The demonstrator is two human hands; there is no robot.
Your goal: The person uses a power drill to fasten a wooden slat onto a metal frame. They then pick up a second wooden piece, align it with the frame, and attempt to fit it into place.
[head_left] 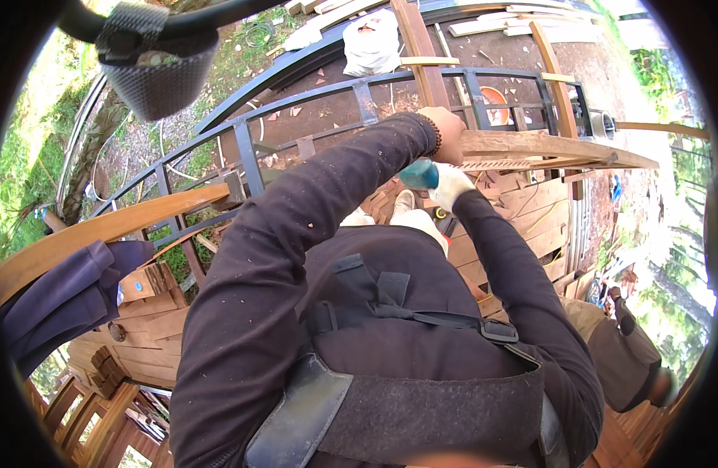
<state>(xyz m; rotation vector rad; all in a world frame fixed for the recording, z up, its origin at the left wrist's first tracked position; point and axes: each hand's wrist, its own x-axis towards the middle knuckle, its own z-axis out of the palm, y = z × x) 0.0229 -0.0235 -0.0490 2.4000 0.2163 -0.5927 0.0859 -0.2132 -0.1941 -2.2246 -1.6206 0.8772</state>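
Right hand (452, 184) gripping teal tool (419, 174), left hand (447, 137) at plank (538, 145), grip unclear, beam (418, 47) and metal frame (365, 103) crowding upper centre

1 white sack (372, 45), 1 draped purple garment (72, 292)

Black long sleeves (258, 226) flecked with pale specks; a dark brown beaded bracelet (435, 134); an off-white glove (452, 184) at a teal object (418, 175), too unclear to name. The wooden beam (530, 146) is light brown, the metal frame (247, 152) blue-grey, the sack (372, 47) white, the curved board (109, 234) honey-yellow, the draped garment (70, 288) dark purple. The hanging holder (160, 78) is grey, dimple-patterned.
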